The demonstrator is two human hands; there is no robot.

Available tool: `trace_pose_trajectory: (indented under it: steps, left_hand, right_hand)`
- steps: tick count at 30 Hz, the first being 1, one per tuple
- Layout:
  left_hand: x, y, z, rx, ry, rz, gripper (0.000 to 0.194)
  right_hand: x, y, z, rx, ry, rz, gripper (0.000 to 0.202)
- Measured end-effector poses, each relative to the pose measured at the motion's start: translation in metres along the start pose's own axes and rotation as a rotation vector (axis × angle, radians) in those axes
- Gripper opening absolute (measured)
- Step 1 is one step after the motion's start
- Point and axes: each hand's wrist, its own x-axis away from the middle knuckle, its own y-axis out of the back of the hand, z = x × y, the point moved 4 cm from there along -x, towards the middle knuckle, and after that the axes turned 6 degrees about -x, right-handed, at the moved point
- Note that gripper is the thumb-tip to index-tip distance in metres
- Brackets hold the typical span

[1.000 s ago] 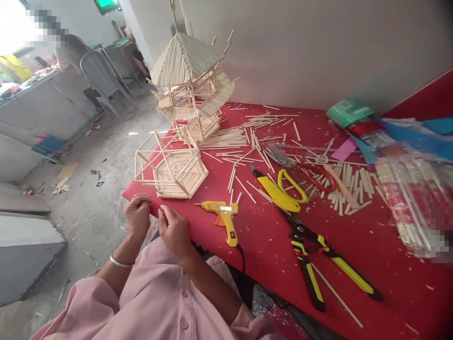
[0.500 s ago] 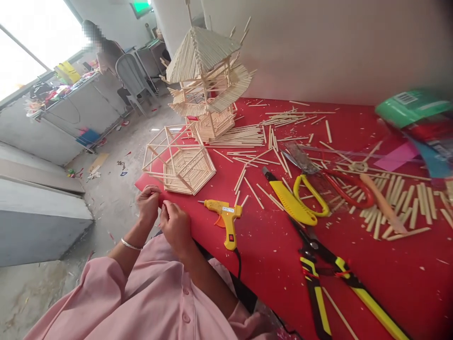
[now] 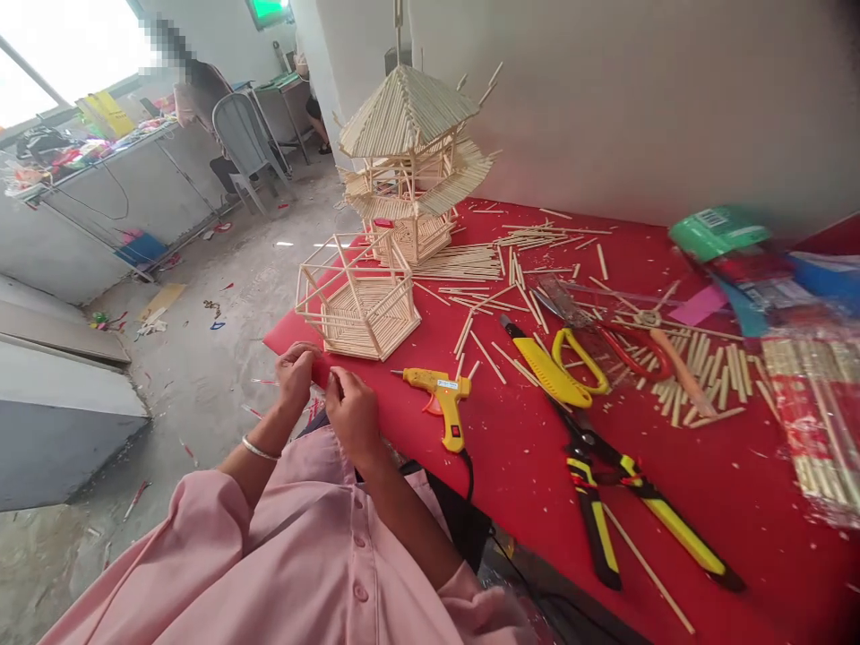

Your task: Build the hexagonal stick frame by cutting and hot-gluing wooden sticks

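At the near left edge of the red table [image 3: 497,448], my left hand [image 3: 296,372] is closed, its fingertips pressed together. Beside it on the right, my right hand [image 3: 353,412] is closed too, thumb against the fingers. Whatever they pinch is too small to make out. Just beyond them stands a hexagonal stick frame [image 3: 369,313] with a slatted base. Behind that rises a pagoda of thin sticks [image 3: 409,112] with tiered roofs. A yellow glue gun [image 3: 440,394] lies right of my right hand, its nozzle pointing left.
Loose sticks [image 3: 463,260], a yellow cutter [image 3: 547,367], scissors [image 3: 581,363], large black-yellow shears [image 3: 591,448] and bagged sticks [image 3: 816,403] lie on the right. A green roll [image 3: 718,231] is farther back. A person [image 3: 202,98] sits by a grey chair [image 3: 245,143] across the room.
The view has shifted, showing more of the table's right side and the bagged sticks. My hands stay close together at the table edge, with a slightly wider space between them.
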Motion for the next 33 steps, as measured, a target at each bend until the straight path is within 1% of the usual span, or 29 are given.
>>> trace_pose_trajectory:
  steps: [4, 7, 12, 17, 19, 23, 29, 33]
  left_hand:
    - [-0.0024, 0.0005, 0.0076, 0.004, -0.061, 0.013, 0.017]
    - [-0.0030, 0.0004, 0.0095, 0.079, -0.058, 0.037, 0.019]
    - [-0.0059, -0.0012, 0.0074, 0.145, -0.037, 0.084, 0.019]
    - [-0.0082, -0.0015, 0.0090, 0.162, -0.014, 0.033, 0.017]
    - [-0.0078, -0.0005, 0.0092, 0.150, -0.030, 0.026, 0.017]
    - [-0.0064, 0.0011, 0.0071, 0.155, -0.072, 0.067, 0.017]
    - [-0.0051, 0.0002, 0.0011, 0.199, -0.002, 0.121, 0.016]
    - [-0.0031, -0.0009, 0.0003, 0.160, -0.014, 0.114, 0.017]
  right_hand:
    - [-0.0018, 0.0016, -0.0001, -0.009, -0.015, -0.032, 0.029]
    - [-0.0032, 0.0025, 0.0008, 0.017, -0.015, -0.059, 0.028]
    - [-0.0056, 0.0021, 0.0006, 0.046, -0.011, -0.092, 0.027]
    - [-0.0049, 0.0024, 0.0020, 0.046, -0.015, -0.109, 0.025]
    - [-0.0039, 0.0031, 0.0033, 0.044, -0.016, -0.109, 0.025]
    - [-0.0030, 0.0033, 0.0041, 0.043, -0.012, -0.103, 0.026]
    - [-0.0027, 0.0022, 0.0013, 0.052, -0.006, -0.103, 0.026]
    - [-0.0020, 0.0023, 0.0018, 0.057, -0.005, -0.099, 0.027]
